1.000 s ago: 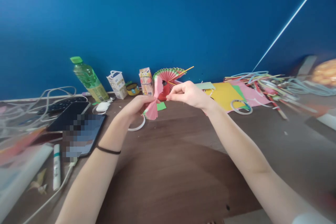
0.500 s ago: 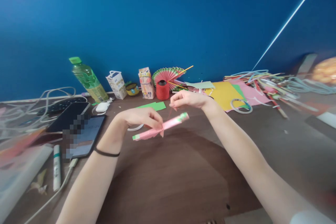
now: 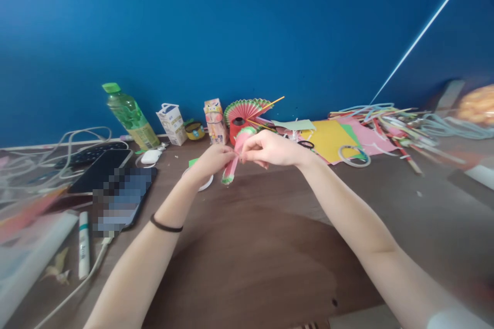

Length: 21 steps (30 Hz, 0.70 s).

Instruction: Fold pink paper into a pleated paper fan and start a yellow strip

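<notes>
Okay, folded pink-green paper (image 3: 230, 170) pinched mid-length.
My left hand (image 3: 216, 160) grips its middle; my right hand (image 3: 266, 148) pinches right beside, can't tell on what. Paper's above the table (image 3: 247, 247), before the red spool (image 3: 233, 132).

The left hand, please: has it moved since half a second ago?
Yes: the left hand has moved up the picture, nearer the red spool.

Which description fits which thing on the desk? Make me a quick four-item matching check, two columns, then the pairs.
1. folded paper
2. spool
3. bottle
4. marker

A. white, lying flat
B. green-capped
C. in the left hand, right hand close by
D. red, partly hidden

Pairs: 1-C, 2-D, 3-B, 4-A.
</notes>
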Tool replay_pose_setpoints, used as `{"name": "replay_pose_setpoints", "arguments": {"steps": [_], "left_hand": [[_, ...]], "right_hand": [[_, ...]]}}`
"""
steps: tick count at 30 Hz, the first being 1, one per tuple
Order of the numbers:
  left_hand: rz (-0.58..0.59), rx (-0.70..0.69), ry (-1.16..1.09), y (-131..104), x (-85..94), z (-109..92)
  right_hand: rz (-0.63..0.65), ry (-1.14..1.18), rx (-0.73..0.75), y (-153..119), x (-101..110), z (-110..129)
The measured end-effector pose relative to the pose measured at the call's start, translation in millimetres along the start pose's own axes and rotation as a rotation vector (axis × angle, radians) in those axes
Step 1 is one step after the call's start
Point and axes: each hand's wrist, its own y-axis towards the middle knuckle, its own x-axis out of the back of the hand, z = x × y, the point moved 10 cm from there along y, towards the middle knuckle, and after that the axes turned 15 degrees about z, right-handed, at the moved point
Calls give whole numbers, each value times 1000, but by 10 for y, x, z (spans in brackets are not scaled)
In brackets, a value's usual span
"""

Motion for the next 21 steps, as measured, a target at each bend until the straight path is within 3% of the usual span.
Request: {"name": "replay_pose_setpoints", "arguments": {"steps": [3, 6, 8, 11, 16, 19, 21], "left_hand": [[-7, -117, -385, -2, 89, -8], [29, -208, -570, -79, 144, -88], [179, -197, -588, -129, 37, -132], [441, -129, -472, -218, -217, -149], [865, -54, -149, -387, -685, -201], [952, -38, 59, -424, -830, -242], [870, -8, 192, -365, -819, -224]], "right_hand": [[-66, 97, 43, -6, 106, -59], [-79, 193, 49, -4, 179, -159], [-83, 232, 54, -4, 214, -206], [-26, 224, 51, 15, 179, -250], [228, 205, 38, 54, -77, -272], [372, 175, 38, 51, -245, -203], [376, 97, 22, 59, -289, -147]]}}
